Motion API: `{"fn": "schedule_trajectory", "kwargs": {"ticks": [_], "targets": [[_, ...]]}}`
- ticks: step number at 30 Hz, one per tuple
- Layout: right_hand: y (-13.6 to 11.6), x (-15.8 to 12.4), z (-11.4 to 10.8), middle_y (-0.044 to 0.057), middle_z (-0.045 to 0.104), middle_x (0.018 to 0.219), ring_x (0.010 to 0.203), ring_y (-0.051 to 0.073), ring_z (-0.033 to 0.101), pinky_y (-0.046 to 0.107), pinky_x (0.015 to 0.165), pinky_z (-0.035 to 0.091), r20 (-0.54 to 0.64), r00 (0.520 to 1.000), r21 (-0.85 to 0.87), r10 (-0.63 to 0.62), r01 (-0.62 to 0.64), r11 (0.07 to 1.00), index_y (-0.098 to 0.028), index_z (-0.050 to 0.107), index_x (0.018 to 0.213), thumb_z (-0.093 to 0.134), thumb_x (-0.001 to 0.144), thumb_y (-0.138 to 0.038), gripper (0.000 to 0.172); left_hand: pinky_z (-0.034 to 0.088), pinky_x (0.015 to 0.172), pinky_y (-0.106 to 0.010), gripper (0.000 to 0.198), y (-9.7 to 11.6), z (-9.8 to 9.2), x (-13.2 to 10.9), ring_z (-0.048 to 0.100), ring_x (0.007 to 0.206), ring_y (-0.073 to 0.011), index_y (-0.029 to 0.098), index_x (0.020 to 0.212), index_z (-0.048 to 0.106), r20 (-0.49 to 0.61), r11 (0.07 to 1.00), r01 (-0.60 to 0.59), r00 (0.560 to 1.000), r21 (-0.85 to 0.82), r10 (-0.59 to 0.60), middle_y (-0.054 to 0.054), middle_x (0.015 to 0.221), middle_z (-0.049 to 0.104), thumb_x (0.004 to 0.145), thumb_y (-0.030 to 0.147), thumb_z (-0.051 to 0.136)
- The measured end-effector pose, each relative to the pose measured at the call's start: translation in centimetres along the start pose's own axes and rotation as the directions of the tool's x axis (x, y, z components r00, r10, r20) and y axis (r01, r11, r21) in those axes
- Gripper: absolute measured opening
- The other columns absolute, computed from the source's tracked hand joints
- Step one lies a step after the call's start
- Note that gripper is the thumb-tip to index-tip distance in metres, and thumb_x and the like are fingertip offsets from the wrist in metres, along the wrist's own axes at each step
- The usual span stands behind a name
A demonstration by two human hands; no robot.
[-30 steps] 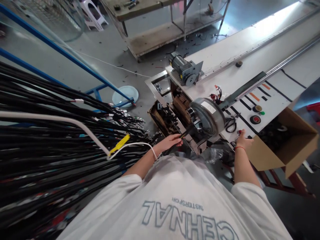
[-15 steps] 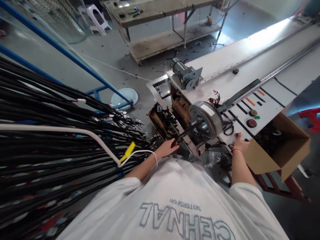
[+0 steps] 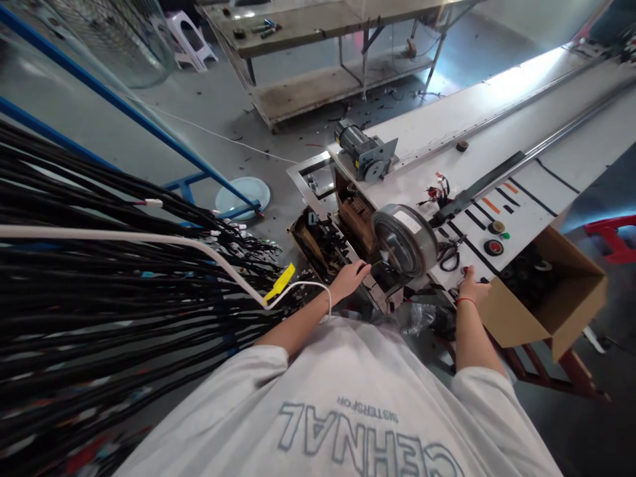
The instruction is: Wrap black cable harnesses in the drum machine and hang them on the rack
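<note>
My left hand point(image 3: 352, 279) is closed around a dark wire harness point(image 3: 365, 267), mostly hidden by the fingers. It is just left of a round ring-shaped taping head point(image 3: 408, 237) with a clear cover and a white label, mounted at the machine's near end. My right hand point(image 3: 471, 287) rests at the front edge of the white machine top, fingers apart, one fingertip by a small red control point(image 3: 464, 270). Scissors point(image 3: 451, 253) with black handles lie between the ring and this hand. A red push button point(image 3: 493, 248) is further up the panel.
Black harnesses point(image 3: 124, 285) hang thickly on a blue rack point(image 3: 94, 73) at left. A cardboard box point(image 3: 576, 318) of dark rolls stands right of my right hand. A motor point(image 3: 355, 140), tape roll point(image 3: 462, 146) and wire bundle point(image 3: 438, 191) sit on the machine. Behind is a workbench point(image 3: 298, 40).
My left hand has moved right, closer to the ring, and the dark harness span between hand and ring has shortened. My right hand stays by the red control. The view has shifted slightly.
</note>
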State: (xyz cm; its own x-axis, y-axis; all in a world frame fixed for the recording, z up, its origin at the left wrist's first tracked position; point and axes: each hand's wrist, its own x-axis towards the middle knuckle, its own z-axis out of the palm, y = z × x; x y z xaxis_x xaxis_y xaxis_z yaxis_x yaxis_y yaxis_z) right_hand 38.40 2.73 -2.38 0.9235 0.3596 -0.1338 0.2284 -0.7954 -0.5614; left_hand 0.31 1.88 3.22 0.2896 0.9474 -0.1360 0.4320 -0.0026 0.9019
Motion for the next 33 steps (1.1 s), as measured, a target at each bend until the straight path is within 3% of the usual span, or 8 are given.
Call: {"fn": "schedule_trajectory", "kwargs": {"ticks": [2, 4, 8, 11, 21, 24, 28, 33], "targets": [[0.1, 0.1, 0.1, 0.026, 0.058, 0.12, 0.117, 0.041, 0.055, 0.055, 0.097, 0.044, -0.053, 0.998, -0.016, 0.025, -0.026, 1.0, -0.016, 0.045, 0.114, 0.055, 0.076, -0.073, 0.069, 0.04, 0.063, -0.027, 0.039, 0.2, 0.5, 0.8, 0.052, 0.062, -0.015, 0.018, 0.071, 0.051, 0.003, 0.996, 0.059, 0.998, -0.069, -0.059, 0.0, 0.062, 0.054, 0.095, 0.048, 0.044], [0.0, 0.1, 0.2, 0.026, 0.059, 0.119, 0.115, 0.04, 0.056, 0.055, 0.096, 0.045, -0.075, 0.997, -0.025, 0.033, -0.035, 0.999, -0.016, 0.046, 0.113, 0.056, 0.076, -0.074, 0.069, 0.034, 0.053, -0.024, 0.047, 0.4, 0.9, 1.5, 0.042, 0.052, -0.0119, 0.019, 0.067, 0.046, 0.12, 0.95, 0.219, 0.973, -0.223, -0.196, 0.004, 0.054, 0.043, 0.094, 0.056, 0.041], [-0.1, 0.1, 0.1, 0.027, 0.059, 0.119, 0.113, 0.041, 0.057, 0.055, 0.095, 0.046, -0.064, 0.998, -0.04, 0.028, -0.031, 0.999, -0.016, 0.046, 0.112, 0.052, 0.077, -0.076, 0.07, 0.019, 0.044, -0.021, 0.054, 0.6, 0.9, 2.2, 0.024, 0.042, -0.0066, 0.019, 0.068, 0.043, 0.336, 0.723, 0.482, 0.873, -0.495, -0.353, 0.009, 0.051, 0.026, 0.088, 0.069, 0.043], [0.0, 0.2, 0.1, 0.027, 0.06, 0.116, 0.111, 0.041, 0.058, 0.056, 0.093, 0.047, -0.058, 0.998, -0.058, 0.021, -0.024, 0.998, -0.016, 0.046, 0.11, 0.048, 0.077, -0.08, 0.072, 0.016, 0.043, -0.02, 0.056, 0.5, 0.6, 2.2, 0.023, 0.042, -0.0054, 0.018, 0.069, 0.045, 0.318, 0.701, 0.475, 0.879, -0.532, -0.355, 0.01, 0.051, 0.027, 0.085, 0.071, 0.049], [0.1, 0.2, 0.1, 0.028, 0.059, 0.117, 0.113, 0.04, 0.058, 0.056, 0.094, 0.046, -0.073, 0.997, -0.057, 0.016, -0.021, 0.998, -0.014, 0.047, 0.113, 0.042, 0.082, -0.077, 0.07, 0.025, 0.045, -0.022, 0.055, -0.3, 1.7, 1.5, 0.031, 0.044, -0.0083, 0.019, 0.066, 0.046, 0.211, 0.843, 0.338, 0.939, -0.418, -0.272, 0.007, 0.048, 0.034, 0.085, 0.07, 0.047], [0.1, 0.2, 0.1, 0.027, 0.059, 0.117, 0.113, 0.04, 0.058, 0.055, 0.094, 0.046, -0.067, 0.998, -0.033, 0.014, -0.016, 0.999, -0.015, 0.047, 0.113, 0.044, 0.081, -0.077, 0.07, 0.035, 0.053, -0.024, 0.055, -2.0, 0.7, 0.7, 0.042, 0.05, -0.011, 0.018, 0.06, 0.051, 0.309, 0.933, 0.221, 0.942, -0.282, -0.13, 0.002, 0.05, 0.046, 0.084, 0.067, 0.049], [0.3, 0.2, 0.0, 0.026, 0.06, 0.118, 0.114, 0.038, 0.058, 0.051, 0.096, 0.046, -0.06, 0.998, -0.017, -0.022, 0.021, 1.0, -0.015, 0.048, 0.112, 0.062, 0.073, -0.071, 0.069, 0.039, 0.062, -0.025, 0.038, -6.0, -1.6, -0.8, 0.053, 0.062, -0.0158, 0.017, 0.065, 0.061, 0.52, 0.985, 0.145, 0.837, 0.089, -0.17, -0.001, 0.062, 0.06, 0.075, 0.054, 0.063], [0.2, 0.1, -0.1, 0.026, 0.059, 0.121, 0.116, 0.038, 0.057, 0.048, 0.097, 0.046, -0.053, 0.999, -0.016, -0.015, 0.014, 1.0, -0.014, 0.048, 0.112, 0.06, 0.074, -0.071, 0.069, 0.037, 0.062, -0.026, 0.031, -9.2, -4.0, -3.6, 0.051, 0.062, -0.0165, 0.018, 0.069, 0.06, 0.362, 0.952, 0.166, 0.897, 0.258, -0.254, 0.0, 0.06, 0.057, 0.074, 0.048, 0.06]]}}
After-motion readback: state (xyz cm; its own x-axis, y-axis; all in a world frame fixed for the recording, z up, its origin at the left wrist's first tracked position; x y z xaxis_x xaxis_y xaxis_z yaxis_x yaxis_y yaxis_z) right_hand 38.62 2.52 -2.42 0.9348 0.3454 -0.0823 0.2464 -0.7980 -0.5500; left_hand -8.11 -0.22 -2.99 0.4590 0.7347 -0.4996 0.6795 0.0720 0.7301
